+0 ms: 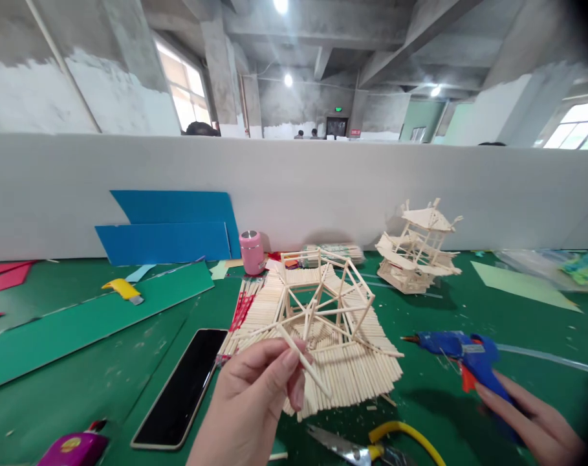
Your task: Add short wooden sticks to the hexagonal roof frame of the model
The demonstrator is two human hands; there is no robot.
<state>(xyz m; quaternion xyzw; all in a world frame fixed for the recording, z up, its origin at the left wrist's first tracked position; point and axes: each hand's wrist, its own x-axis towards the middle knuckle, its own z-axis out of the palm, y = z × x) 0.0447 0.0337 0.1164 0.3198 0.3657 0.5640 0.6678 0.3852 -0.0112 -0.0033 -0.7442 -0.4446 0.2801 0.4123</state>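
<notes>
Pinched between the thumb and fingers of my left hand [259, 388] is a short wooden stick [314, 374], tilted down to the right. Behind it stands a wooden stick frame [307, 312] on a wide base of sticks laid side by side [366, 375]. At the right, my right hand [531, 414] grips the handle of a blue glue gun [461, 344] with an orange trigger. Its nozzle points left, apart from the stick model, and a clear glue stick [550, 358] runs out of its back end.
Yellow-handled pliers [342, 443] lie at the front edge beside a black phone [182, 388] and a purple tape measure [73, 448]. A yellow cutter [123, 289] rests on a green board [80, 323]. Farther back are a pink flask [251, 252], blue boards [167, 243] and a finished-looking stick pavilion [417, 252].
</notes>
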